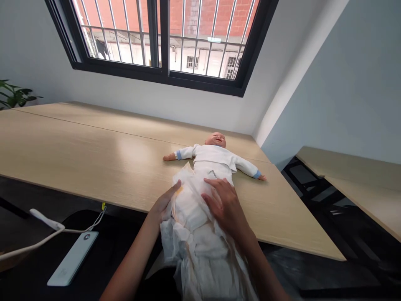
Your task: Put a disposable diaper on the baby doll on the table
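Showing: head view, looking down over both forearms along a desk.
Doll: a baby doll [215, 156] lies face-up on the wooden desk [94, 146], dressed in a white suit with blue cuffs.
Nappy: a crumpled white disposable nappy [194, 225] covers its lower body; no fastened tabs are visible.
Left hand: the left hand [164, 203] lies against the nappy's edge; fingers hidden, grip indeterminable.
Right hand: the right hand [224, 207] presses flat, fingers spread, clamping nothing.
Writing: a flat pale-blue device [72, 259] bears an illegible mark; no readable brand.
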### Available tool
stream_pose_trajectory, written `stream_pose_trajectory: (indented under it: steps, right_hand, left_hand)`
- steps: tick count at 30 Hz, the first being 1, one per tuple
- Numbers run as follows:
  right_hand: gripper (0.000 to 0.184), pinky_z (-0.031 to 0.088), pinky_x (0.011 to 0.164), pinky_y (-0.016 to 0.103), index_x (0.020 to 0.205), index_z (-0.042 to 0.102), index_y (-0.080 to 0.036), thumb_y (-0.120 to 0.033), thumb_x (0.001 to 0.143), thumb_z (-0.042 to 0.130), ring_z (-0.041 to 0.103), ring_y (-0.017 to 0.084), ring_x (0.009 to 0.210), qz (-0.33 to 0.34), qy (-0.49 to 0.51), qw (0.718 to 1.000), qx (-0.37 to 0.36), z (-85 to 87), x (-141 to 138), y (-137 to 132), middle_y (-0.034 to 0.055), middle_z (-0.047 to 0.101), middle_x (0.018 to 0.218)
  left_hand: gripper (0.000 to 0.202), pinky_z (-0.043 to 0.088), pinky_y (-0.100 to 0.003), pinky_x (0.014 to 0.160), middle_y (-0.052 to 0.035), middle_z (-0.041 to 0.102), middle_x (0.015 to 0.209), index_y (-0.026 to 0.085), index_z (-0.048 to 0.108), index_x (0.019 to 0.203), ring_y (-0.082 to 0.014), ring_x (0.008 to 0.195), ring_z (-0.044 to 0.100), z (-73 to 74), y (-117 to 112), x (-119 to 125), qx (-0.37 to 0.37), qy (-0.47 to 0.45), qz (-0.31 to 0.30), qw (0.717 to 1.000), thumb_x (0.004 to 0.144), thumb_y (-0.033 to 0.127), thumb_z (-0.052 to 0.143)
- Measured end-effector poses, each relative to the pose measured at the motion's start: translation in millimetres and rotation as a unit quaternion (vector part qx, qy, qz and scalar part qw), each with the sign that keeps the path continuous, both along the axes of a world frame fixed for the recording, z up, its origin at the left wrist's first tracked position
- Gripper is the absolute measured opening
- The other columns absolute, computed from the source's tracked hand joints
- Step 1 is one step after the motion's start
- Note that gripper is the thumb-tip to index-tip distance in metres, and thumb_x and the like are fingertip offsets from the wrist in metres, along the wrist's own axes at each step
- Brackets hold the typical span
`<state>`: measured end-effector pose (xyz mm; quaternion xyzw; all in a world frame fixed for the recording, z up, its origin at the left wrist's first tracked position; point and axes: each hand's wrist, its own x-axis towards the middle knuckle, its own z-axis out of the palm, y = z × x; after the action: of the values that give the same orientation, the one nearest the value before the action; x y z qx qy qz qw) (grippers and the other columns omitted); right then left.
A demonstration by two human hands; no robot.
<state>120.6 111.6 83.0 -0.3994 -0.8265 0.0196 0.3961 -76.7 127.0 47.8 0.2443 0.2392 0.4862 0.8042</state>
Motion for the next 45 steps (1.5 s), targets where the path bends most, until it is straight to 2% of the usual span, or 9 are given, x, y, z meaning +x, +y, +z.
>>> stream_pose_trajectory:
  steps: [4, 9, 15, 24, 27, 30, 35, 41, 45]
  right_hand:
    - [0.032, 0.041, 0.109, 0.053, 0.129, 0.056, -0.019, -0.027, 0.098, 0.054, 0.058, 0.028, 0.119, 0.029, -0.017, 0.998, -0.050, -3.3, -9.4, 0.7, 0.0102, 0.064, 0.125]
    - [0.041, 0.046, 0.106, 0.045, 0.138, 0.050, -0.020, -0.029, 0.098, 0.054, 0.057, 0.025, 0.124, 0.070, 0.049, 0.994, -0.068, 0.7, -15.6, -3.6, 0.0101, 0.063, 0.130]
    - [0.025, 0.054, 0.093, 0.035, 0.122, 0.061, -0.023, -0.026, 0.100, 0.050, 0.065, 0.020, 0.111, 0.016, 0.214, 0.975, -0.051, -1.5, -7.9, 0.5, 0.0066, 0.070, 0.114]
    - [0.025, 0.053, 0.094, 0.043, 0.116, 0.064, -0.023, -0.034, 0.095, 0.057, 0.062, 0.023, 0.108, -0.061, 0.254, 0.965, -0.004, 7.7, 5.1, 9.2, 0.0095, 0.066, 0.120]
    - [0.047, 0.052, 0.097, 0.045, 0.136, 0.052, -0.022, -0.041, 0.093, 0.059, 0.061, 0.024, 0.112, -0.075, 0.258, 0.961, -0.072, 1.7, 10.4, 9.3, 0.0135, 0.057, 0.135]
    - [0.065, 0.053, 0.096, 0.044, 0.146, 0.040, -0.020, -0.052, 0.092, 0.059, 0.061, 0.026, 0.117, -0.077, 0.312, 0.926, -0.198, -5.4, 17.7, -1.5, 0.0176, 0.053, 0.140]
    - [0.060, 0.054, 0.093, 0.040, 0.118, 0.066, -0.017, -0.068, 0.091, 0.049, 0.065, 0.029, 0.112, -0.072, 0.338, 0.869, -0.355, -4.4, 25.8, -41.3, 0.0149, 0.068, 0.119]
    - [0.056, 0.052, 0.097, 0.043, 0.114, 0.069, -0.017, -0.062, 0.081, 0.069, 0.064, 0.031, 0.111, -0.040, 0.290, 0.880, -0.374, -0.9, 13.2, -74.6, 0.0124, 0.070, 0.117]
    - [0.056, 0.057, 0.087, 0.040, 0.116, 0.067, -0.018, -0.053, 0.074, 0.080, 0.068, 0.029, 0.103, 0.010, 0.352, 0.835, -0.423, -0.4, 3.9, -81.0, 0.0106, 0.072, 0.113]
  left_hand:
    - [0.081, 0.056, -0.036, 0.091, -0.0130, 0.075, 0.111, 0.014, 0.058, 0.133, -0.0313, 0.099, 0.073, 2.7, -2.4, 3.1, 0.036, 0.090, 0.040, 0.994, 0.060, 0.023, 0.091]
    - [0.075, 0.057, -0.032, 0.082, -0.0122, 0.077, 0.103, 0.012, 0.065, 0.121, -0.0300, 0.094, 0.074, 7.7, -0.6, 7.6, 0.024, 0.139, 0.059, 0.988, 0.054, 0.027, 0.094]
    - [0.068, 0.056, -0.034, 0.086, -0.0110, 0.077, 0.105, 0.014, 0.066, 0.120, -0.0297, 0.097, 0.073, 9.7, -2.0, 7.7, 0.035, 0.150, 0.041, 0.987, 0.058, 0.027, 0.092]
    - [0.067, 0.056, -0.037, 0.088, -0.0130, 0.076, 0.111, 0.013, 0.064, 0.124, -0.0323, 0.102, 0.072, 10.1, -2.1, 6.2, 0.033, 0.163, 0.056, 0.985, 0.063, 0.025, 0.090]
    - [0.071, 0.055, -0.037, 0.090, -0.0121, 0.077, 0.106, 0.013, 0.062, 0.128, -0.0321, 0.102, 0.072, 9.9, -1.9, 5.4, 0.023, 0.160, 0.060, 0.985, 0.063, 0.025, 0.090]
    - [0.065, 0.056, -0.036, 0.088, -0.0123, 0.078, 0.102, 0.012, 0.065, 0.123, -0.0323, 0.100, 0.072, 9.5, -2.0, 5.1, 0.017, 0.159, 0.060, 0.985, 0.064, 0.025, 0.089]
    - [0.063, 0.058, -0.036, 0.085, -0.0134, 0.078, 0.103, 0.012, 0.065, 0.120, -0.0326, 0.099, 0.073, 6.7, -1.1, 5.0, 0.024, 0.151, 0.062, 0.986, 0.064, 0.026, 0.089]
    - [0.065, 0.058, -0.034, 0.083, -0.0127, 0.077, 0.103, 0.011, 0.065, 0.121, -0.0329, 0.098, 0.072, 17.1, -16.7, 9.4, 0.048, 0.142, 0.085, 0.985, 0.063, 0.027, 0.089]
    - [0.057, 0.056, -0.035, 0.086, -0.0095, 0.078, 0.101, 0.015, 0.069, 0.117, -0.0318, 0.100, 0.071, 37.4, -36.8, 11.8, 0.108, 0.160, 0.086, 0.977, 0.065, 0.025, 0.089]
